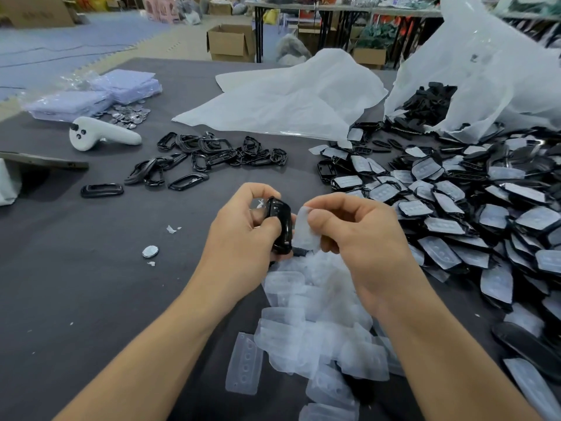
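Above table point(91, 284): L grip point(243, 232) grasps black shell point(280, 226), R grip point(358, 238) pinches clear insert point(306, 235); bag point(485, 71) holds shells point(431, 101).

I can read no text, label, brand or number anywhere from here, and the faint marks on the cardboard box point(33, 13) beyond the far left corner of the table point(91, 284) are too blurred to make out.
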Demonstrator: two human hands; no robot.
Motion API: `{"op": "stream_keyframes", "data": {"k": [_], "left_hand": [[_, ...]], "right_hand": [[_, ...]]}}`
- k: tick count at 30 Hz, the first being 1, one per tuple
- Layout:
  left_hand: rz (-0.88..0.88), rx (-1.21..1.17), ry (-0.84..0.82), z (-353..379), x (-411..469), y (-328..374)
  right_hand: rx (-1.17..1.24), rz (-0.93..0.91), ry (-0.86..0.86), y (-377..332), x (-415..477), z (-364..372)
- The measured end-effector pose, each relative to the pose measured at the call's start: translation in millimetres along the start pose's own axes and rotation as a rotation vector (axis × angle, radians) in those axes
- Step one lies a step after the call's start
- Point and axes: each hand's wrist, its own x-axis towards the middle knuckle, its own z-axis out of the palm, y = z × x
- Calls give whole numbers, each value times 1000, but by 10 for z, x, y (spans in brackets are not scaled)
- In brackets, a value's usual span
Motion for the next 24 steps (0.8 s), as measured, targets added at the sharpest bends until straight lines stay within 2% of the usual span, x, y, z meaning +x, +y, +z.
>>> {"op": "stream_keyframes", "data": {"k": [3, 6, 15, 21, 24], "left_hand": [[19, 14, -25, 33, -15, -1], [33, 12, -66, 69, -32, 4], [10, 15, -79, 73, -46, 5], [19, -55, -3, 46, -46, 50], [0, -120, -19, 40, -53, 65]], "right_hand": [[72, 16, -53, -12, -23, 12], [46, -15, -64, -18, -37, 20], [-44, -61, 14, 22, -8, 33], [-33, -123, 340, 40, 26, -36], [103, -113, 310, -10, 16, -26]]}}
